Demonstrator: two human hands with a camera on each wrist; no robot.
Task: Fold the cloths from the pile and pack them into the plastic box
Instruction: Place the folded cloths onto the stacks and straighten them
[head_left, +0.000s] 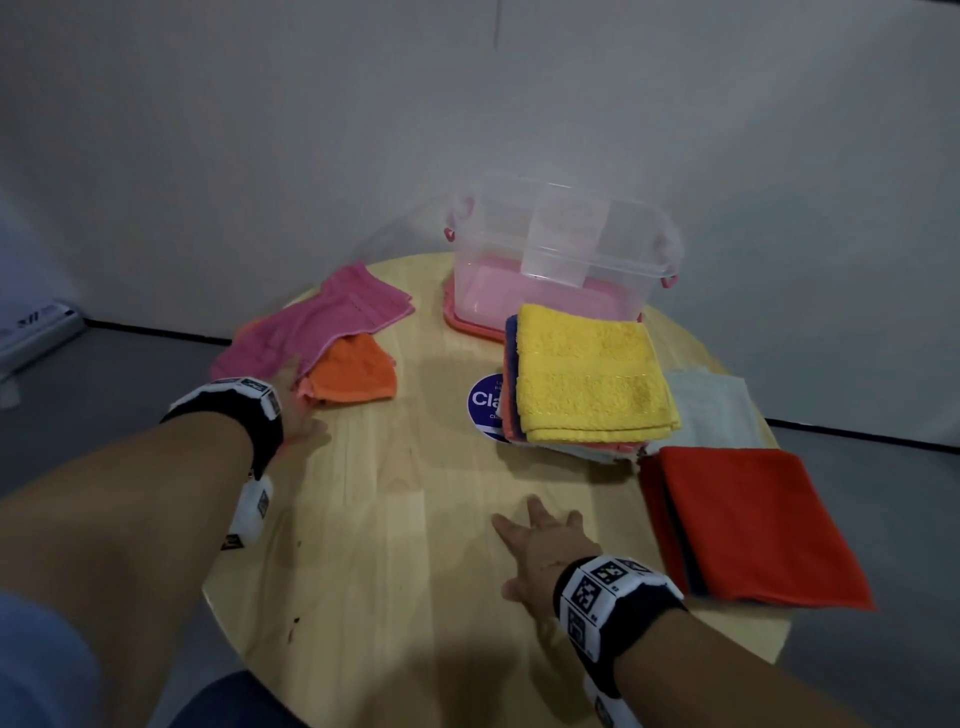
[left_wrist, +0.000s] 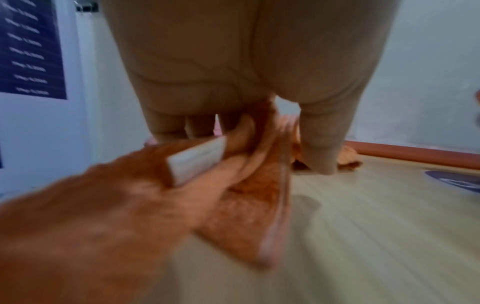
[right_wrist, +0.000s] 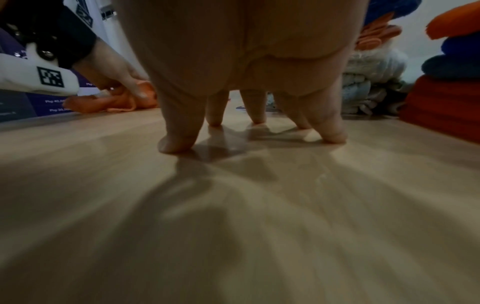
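Orange cloth (left_wrist: 249, 205) pinched in left hand (left_wrist: 233, 72) left of the plastic box (head_left: 561, 249); right hand (right_wrist: 246, 51) spread flat, fingertips on bench (head_left: 395, 545).

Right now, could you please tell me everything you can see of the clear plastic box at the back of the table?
The plastic box is clear and rectangular, upright and open-topped, at the far edge of the round wooden table. Pink latches sit at its two ends, and a pale label shows on its wall. It stands on a pink lid. No cloth is visible inside. The folded stack topped by the yellow cloth lies just in front; whether they touch is unclear. Neither hand touches it.
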